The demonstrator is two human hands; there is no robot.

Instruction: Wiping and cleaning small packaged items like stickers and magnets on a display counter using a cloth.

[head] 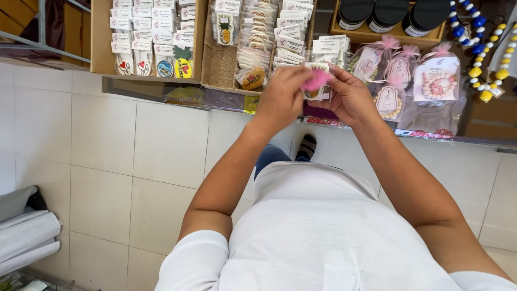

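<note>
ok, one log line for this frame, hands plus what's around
left hand: pinching pink-bowed packet | right hand: gripping same packet | ahead: sheer gift bags, carded stickers | floor: white tiles

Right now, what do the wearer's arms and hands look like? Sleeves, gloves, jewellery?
Both arms are bare from the upper arm down. Short white sleeves of a white T-shirt end above the elbows. The left hand and the right hand wear no gloves. No watch, bracelet or ring shows on the visible sides; the fingertips are partly hidden.
</note>
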